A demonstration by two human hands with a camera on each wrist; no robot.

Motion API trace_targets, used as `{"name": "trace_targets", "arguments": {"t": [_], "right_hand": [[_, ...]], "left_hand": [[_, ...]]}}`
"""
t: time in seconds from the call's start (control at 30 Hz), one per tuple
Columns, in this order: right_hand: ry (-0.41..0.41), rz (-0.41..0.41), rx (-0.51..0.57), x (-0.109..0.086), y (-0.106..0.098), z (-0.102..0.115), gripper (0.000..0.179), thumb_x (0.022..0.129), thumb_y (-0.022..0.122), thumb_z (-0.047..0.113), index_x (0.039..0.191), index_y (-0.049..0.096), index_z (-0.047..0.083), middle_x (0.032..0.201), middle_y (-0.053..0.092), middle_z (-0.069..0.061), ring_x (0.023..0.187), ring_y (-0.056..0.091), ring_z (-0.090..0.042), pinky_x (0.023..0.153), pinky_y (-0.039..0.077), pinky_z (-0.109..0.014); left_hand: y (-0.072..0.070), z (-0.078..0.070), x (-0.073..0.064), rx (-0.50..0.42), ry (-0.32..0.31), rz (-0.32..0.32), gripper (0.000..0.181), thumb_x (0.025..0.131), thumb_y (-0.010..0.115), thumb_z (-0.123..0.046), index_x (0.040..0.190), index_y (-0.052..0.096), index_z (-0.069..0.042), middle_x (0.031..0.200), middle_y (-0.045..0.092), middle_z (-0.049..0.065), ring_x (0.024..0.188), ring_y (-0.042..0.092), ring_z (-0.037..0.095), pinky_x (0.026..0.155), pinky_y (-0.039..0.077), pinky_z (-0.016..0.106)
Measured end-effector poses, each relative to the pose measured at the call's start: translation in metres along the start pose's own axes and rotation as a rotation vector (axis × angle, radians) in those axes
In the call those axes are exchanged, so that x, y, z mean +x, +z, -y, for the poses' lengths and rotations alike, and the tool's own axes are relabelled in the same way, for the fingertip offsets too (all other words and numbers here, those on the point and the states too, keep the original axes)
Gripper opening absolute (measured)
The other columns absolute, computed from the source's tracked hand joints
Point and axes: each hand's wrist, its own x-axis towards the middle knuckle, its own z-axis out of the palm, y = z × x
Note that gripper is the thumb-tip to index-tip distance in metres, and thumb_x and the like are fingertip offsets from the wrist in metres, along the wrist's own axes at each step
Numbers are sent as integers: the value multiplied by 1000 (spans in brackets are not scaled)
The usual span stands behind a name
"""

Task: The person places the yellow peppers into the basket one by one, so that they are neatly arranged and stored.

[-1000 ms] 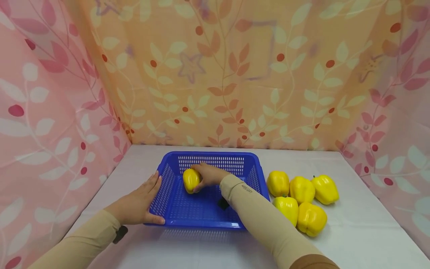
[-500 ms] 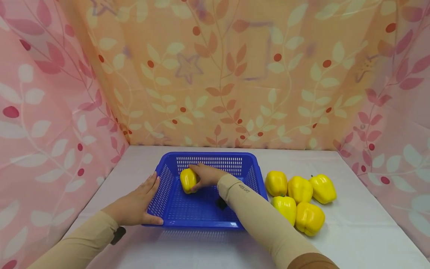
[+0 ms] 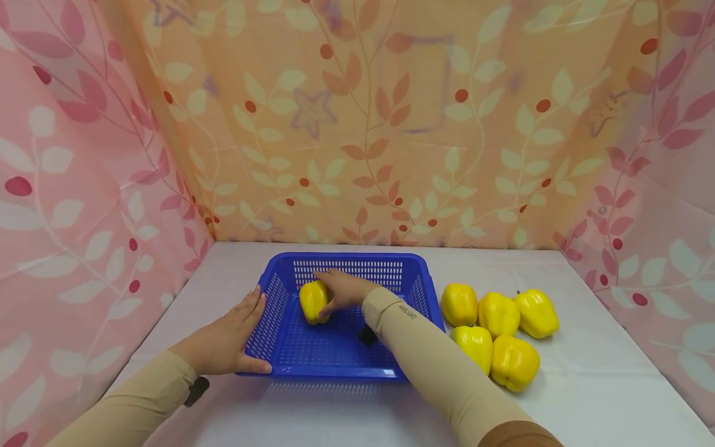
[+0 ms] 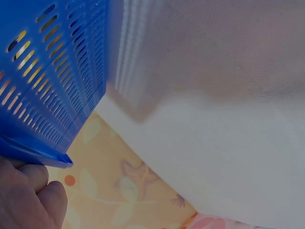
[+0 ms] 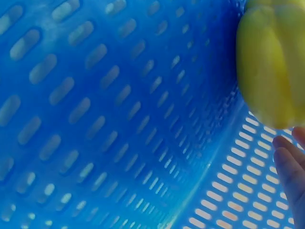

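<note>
A yellow bell pepper [image 3: 315,302] stands inside the blue basket [image 3: 346,373], toward its left back corner. My right hand [image 3: 346,290] reaches in beside it, fingers and thumb spread along the pepper's right side. The right wrist view shows fingertips [image 5: 285,155] just off the end of the pepper [image 5: 271,62]. At the basket's front left corner rests my left hand [image 3: 229,335], its fingers straight along the left rim and the thumb on the front rim. In the left wrist view, fingers [image 4: 35,191] lie at the rim by the slotted wall [image 4: 52,71].
To the right of the basket, several more yellow bell peppers [image 3: 499,315] sit close together on the white table [image 3: 603,379]. Patterned cloth [image 3: 391,124] hangs behind, with pink cloth [image 3: 100,186] along the sides.
The pepper shifted slightly left within the basket, then settled a little lower and more upright. My right hand has eased off it slightly. The left hand stays at the rim.
</note>
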Motion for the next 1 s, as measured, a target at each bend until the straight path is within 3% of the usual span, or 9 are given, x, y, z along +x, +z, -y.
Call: {"name": "trace_targets", "arguments": {"t": [0.17, 0.4, 0.77, 1.0], "right_hand": [[-17, -16, -3, -2, -4, 0, 90, 72, 77, 39, 143, 30, 10, 125, 47, -10, 109, 47, -18, 101, 37, -29], [-10, -15, 27, -7, -18, 7, 87, 74, 74, 42, 144, 30, 13, 141, 37, -12, 128, 36, -22, 108, 27, -32], [-61, -41, 21, -8, -35, 8, 80, 76, 72, 42, 142, 34, 19, 141, 39, -2, 129, 35, -18, 108, 27, -33], [-86, -49, -6, -15, -49, 7, 71, 78, 71, 40, 139, 40, 19, 139, 42, 0, 129, 36, -17, 108, 27, -32]], "left_hand": [[1, 0, 1, -7, -23, 27, 128, 59, 50, -83, 144, 11, 3, 151, 2, 20, 138, 10, 37, 106, 23, 50], [2, 2, 1, 10, -8, 4, 128, 59, 48, -84, 144, 12, 5, 151, 3, 22, 137, 12, 38, 106, 23, 51], [0, 0, 1, 6, -27, 26, 129, 58, 47, -85, 144, 12, 4, 151, 2, 21, 138, 10, 37, 106, 24, 50], [-5, -3, -1, 2, 0, 26, 127, 60, 47, -84, 143, 13, 7, 150, 4, 25, 136, 12, 40, 105, 24, 52]]}}
